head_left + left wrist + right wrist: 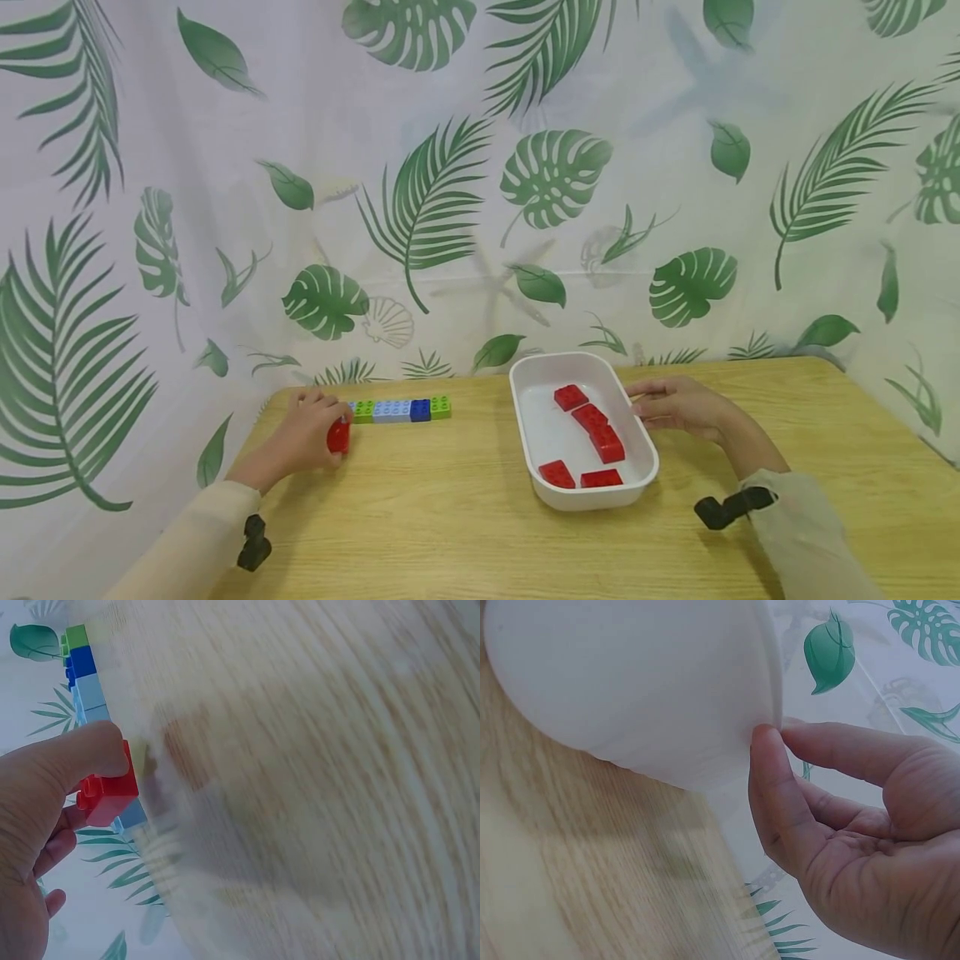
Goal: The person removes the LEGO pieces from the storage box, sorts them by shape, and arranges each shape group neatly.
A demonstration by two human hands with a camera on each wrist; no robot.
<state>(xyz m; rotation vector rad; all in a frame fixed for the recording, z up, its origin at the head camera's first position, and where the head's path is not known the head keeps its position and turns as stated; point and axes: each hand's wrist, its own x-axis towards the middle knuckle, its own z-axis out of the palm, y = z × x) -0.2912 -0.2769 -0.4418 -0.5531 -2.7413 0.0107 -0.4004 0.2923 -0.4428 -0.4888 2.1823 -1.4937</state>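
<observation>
My left hand (309, 429) pinches a red toy brick (109, 796) between thumb and fingers at the left end of a row of toy bricks (393, 410). The row holds green, light blue and dark blue bricks, and the hand covers part of it. In the left wrist view a blue brick (130, 816) shows just past the red one; whether they touch, I cannot tell. On the right, a white plastic tray (527, 425) stands on the table with several red bricks (606, 442) inside. My right hand (847, 825) pinches the tray's rim with thumb and fingertips.
The wooden table (420, 525) reaches back to a white curtain (465, 192) printed with green leaves. Its back left edge (300, 388) lies close behind the left hand. Small black devices (731, 507) are strapped to both wrists.
</observation>
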